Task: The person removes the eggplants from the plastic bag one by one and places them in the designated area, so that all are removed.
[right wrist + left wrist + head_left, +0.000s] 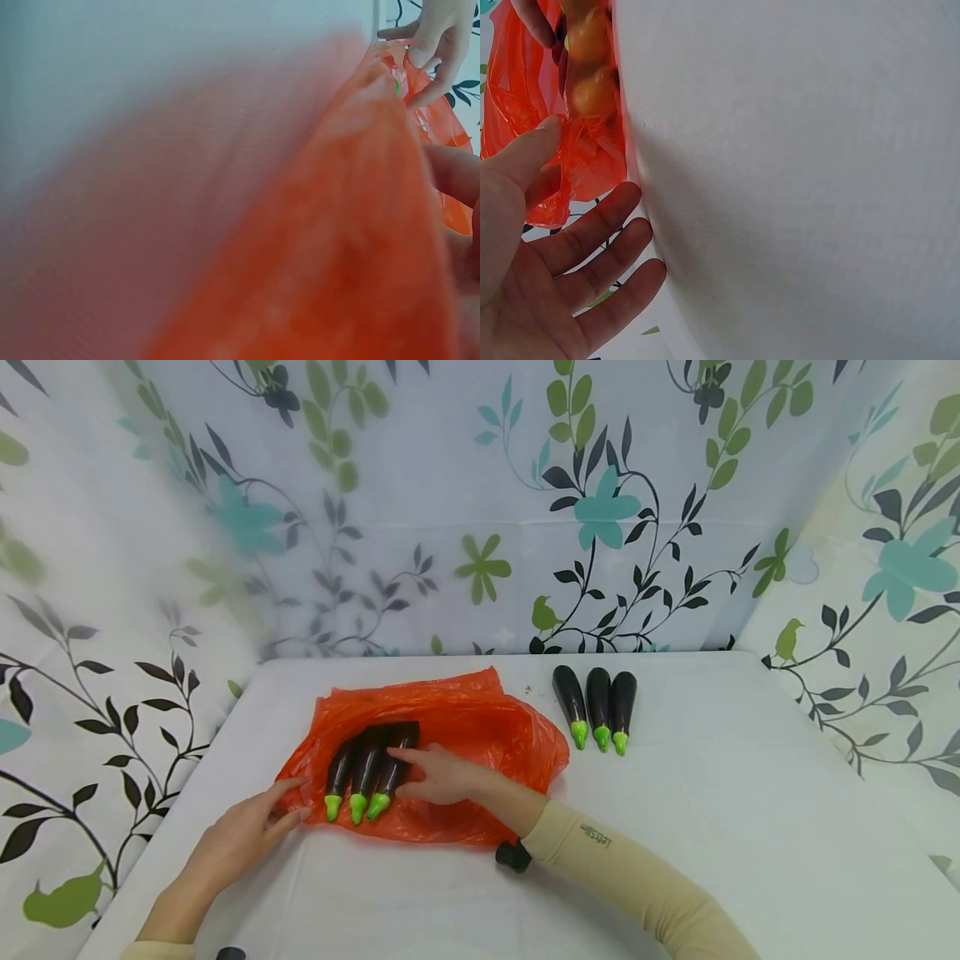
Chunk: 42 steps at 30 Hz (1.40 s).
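Observation:
An orange-red plastic bag [450,693] lies spread on the white table with its mouth towards me. Three dark eggplants [367,764] with bright green stem ends lie side by side in its left part. My left hand [240,835] pinches the bag's left edge between thumb and index finger; the other fingers spread out, as the left wrist view shows. Inside the bag mouth, my right hand [446,777] touches the rightmost of these eggplants with an extended index finger. Its other fingers are partly hidden. Bag film [337,247] fills much of the right wrist view.
Three more eggplants [598,706] lie side by side on the table, right of the bag. A small black object [513,857] sits below the right forearm, another [231,953] at the bottom edge. Leaf-patterned curtains [480,510] surround the table.

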Motion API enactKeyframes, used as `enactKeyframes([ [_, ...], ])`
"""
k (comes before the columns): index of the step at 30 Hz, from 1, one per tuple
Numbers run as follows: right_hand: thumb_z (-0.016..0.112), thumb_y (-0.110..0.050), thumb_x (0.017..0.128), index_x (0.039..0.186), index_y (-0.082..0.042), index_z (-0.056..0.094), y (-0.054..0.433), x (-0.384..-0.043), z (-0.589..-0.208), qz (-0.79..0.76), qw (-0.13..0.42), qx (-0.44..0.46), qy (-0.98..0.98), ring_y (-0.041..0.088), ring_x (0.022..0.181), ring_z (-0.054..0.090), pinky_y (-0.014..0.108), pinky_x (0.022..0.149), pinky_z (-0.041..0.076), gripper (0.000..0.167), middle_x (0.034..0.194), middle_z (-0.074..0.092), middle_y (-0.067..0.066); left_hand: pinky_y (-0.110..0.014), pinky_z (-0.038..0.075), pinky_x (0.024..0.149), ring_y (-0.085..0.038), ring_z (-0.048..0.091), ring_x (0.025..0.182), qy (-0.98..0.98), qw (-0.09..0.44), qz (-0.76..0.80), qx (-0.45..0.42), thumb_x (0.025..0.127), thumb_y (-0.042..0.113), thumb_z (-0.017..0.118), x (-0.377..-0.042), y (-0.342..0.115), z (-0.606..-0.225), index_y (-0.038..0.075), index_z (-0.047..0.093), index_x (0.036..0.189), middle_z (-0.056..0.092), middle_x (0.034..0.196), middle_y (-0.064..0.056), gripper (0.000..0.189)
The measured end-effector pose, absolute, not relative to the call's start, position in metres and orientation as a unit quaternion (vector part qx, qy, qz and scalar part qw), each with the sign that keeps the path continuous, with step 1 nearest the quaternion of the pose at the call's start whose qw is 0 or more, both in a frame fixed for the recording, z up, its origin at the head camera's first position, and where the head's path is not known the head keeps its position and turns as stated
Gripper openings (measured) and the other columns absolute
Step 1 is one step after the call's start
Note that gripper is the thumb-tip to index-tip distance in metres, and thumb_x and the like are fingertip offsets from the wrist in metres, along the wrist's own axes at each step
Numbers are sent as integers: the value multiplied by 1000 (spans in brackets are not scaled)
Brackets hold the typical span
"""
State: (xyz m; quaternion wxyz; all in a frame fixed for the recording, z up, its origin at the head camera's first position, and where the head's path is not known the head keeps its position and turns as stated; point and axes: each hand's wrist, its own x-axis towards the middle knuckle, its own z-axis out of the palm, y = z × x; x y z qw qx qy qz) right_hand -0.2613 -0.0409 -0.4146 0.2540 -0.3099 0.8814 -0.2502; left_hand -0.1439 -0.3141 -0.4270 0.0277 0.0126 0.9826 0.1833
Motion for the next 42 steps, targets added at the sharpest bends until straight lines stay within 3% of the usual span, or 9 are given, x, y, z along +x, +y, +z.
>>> enactKeyframes([
  [7,68,-39,91,149,-39,38,-45,-264,-414,-246,248,-312,884,15,113,45,34,90,50,65,134,49,2,-60,49,80,-41,61,103,982,19,188,14,93,35,66,-144,-313,-427,6,52,136,63,120,-24,55],
  [19,69,-34,91,143,-37,49,-47,-261,-413,-344,265,-248,866,18,115,43,31,84,50,56,138,48,3,-61,48,83,-43,60,106,981,29,192,10,93,38,66,-146,-313,-425,5,50,139,60,124,-26,59],
  [26,71,-26,91,143,-29,51,-43,-260,-416,-410,273,-235,838,15,89,53,26,65,49,56,115,59,-1,-62,48,82,-44,60,105,981,35,191,10,93,38,65,-146,-313,-425,5,50,138,60,123,-27,58],
  [34,73,-26,89,141,-25,55,-33,-259,-420,-455,262,-224,821,20,109,51,34,84,53,55,130,56,2,-61,49,80,-43,60,103,981,40,189,9,93,39,65,-146,-315,-425,5,51,137,61,121,-26,58],
  [42,76,-29,86,134,-29,60,-20,-251,-420,-509,266,-188,796,20,107,52,35,79,55,51,122,58,0,-61,49,80,-42,60,104,981,48,190,2,93,42,64,-146,-315,-426,5,50,138,61,121,-26,60],
])
